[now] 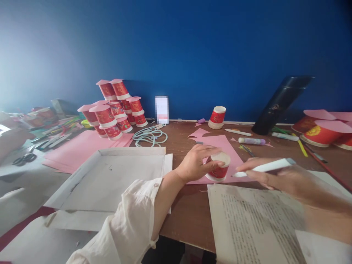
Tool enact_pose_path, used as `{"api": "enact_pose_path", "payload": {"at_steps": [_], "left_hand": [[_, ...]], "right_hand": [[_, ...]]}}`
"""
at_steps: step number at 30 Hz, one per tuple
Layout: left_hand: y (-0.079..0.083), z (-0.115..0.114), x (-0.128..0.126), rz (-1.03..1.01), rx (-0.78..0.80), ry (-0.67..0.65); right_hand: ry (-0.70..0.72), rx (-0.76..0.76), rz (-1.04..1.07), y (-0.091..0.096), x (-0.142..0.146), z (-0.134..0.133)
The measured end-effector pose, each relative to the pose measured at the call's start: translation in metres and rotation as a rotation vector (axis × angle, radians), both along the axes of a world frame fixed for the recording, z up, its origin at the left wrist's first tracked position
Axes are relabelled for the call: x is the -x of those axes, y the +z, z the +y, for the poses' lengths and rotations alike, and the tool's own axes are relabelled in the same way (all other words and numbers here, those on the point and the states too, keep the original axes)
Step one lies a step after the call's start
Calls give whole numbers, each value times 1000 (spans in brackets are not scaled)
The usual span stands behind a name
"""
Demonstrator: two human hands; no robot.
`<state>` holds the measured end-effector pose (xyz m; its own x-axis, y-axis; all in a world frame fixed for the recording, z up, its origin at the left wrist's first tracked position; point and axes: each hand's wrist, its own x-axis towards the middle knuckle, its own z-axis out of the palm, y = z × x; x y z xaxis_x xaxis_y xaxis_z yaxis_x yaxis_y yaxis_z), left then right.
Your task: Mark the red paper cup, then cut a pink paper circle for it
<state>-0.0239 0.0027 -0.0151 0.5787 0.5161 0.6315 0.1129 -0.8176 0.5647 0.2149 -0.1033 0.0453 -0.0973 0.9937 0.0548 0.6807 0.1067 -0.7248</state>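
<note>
My left hand (pixel 195 162) is closed round an upside-down red paper cup (pixel 220 168) that stands on a sheet of pink paper (pixel 224 145). My right hand (pixel 277 176) grips a white pen (pixel 264 167), its tip down by the cup's base on the pink paper. Printed pages (pixel 255 223) lie just in front of the cup, under my right forearm.
A stack of red cups with pink lids (pixel 114 110) stands at the back left on more pink paper. Nearby are a coiled cord (pixel 150 135), a lone cup (pixel 217 117), a glue stick (pixel 251 140), a black flask (pixel 277 104), white card (pixel 110 179) and scissors (pixel 24 158).
</note>
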Motion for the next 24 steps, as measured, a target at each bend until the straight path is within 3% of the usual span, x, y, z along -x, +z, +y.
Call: {"api": "enact_pose_path", "payload": {"at_steps": [4,18,24], "left_hand": [[-1,1,0,10,2,-1],[-2,-2,-2,40,0,51],[0,-2,-3,70,26,71]], "right_hand": [[165,127,22,3,12,4],[256,199,72,-6,26,5],[211,132,86,-14,40,6]]}}
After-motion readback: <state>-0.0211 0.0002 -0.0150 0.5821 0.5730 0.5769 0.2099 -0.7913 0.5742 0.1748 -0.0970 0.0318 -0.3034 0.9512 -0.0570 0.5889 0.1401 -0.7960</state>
